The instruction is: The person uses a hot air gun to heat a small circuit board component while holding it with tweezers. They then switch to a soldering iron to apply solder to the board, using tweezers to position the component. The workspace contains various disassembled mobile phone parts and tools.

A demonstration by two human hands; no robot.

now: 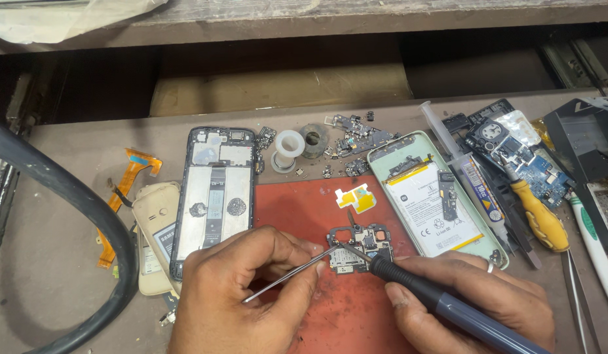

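Note:
A small phone circuit board [360,246] lies on a red work mat [356,308]. My left hand [245,295] pinches thin metal tweezers [287,275] whose tips reach the board's left side. My right hand [474,298] grips a dark blue soldering iron [441,298] like a pen, its tip touching the middle of the board. Both hands rest on the mat at the bottom of the head view.
A stripped phone frame [215,190] lies left of the mat, a green phone back with a battery [435,203] lies right of it. Around the mat are solder spools [289,147], loose parts [356,141], a syringe [461,164], a yellow-handled screwdriver [540,216], orange flex cables [124,190] and a black hose [68,196].

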